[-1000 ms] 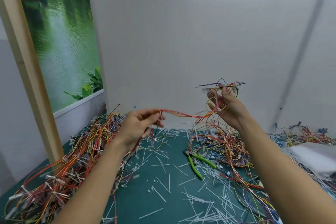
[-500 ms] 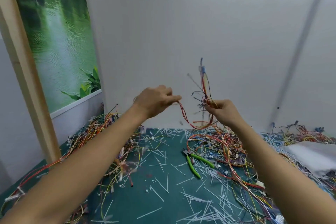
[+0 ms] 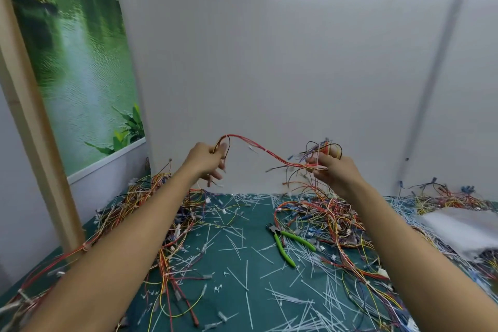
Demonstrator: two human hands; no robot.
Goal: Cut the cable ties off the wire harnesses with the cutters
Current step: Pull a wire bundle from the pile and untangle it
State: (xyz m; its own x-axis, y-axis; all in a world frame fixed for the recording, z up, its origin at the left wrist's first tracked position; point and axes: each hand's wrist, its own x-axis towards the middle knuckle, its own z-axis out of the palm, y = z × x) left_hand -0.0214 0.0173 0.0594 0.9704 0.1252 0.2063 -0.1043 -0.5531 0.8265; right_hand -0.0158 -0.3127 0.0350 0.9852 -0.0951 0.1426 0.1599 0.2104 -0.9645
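While the left hand (image 3: 206, 163) pinches one end of a red wire harness (image 3: 265, 153) and the right hand (image 3: 332, 174) grips its tangled other end above the table (image 3: 258, 214), the green-handled cutters (image 3: 289, 244) lie untouched at the harness's six o'clock, among cut ties (image 3: 246, 275).

Single view, head-worn, wide-angle. Faces forward and slightly down along both forearms toward the white wall (image 3: 269, 62). The table (image 3: 234, 272) lies close below, filling the lower third. Left hand (image 3: 204, 163) and right hand (image 3: 335, 174) sit mid-frame. Verticals lean at both margins.
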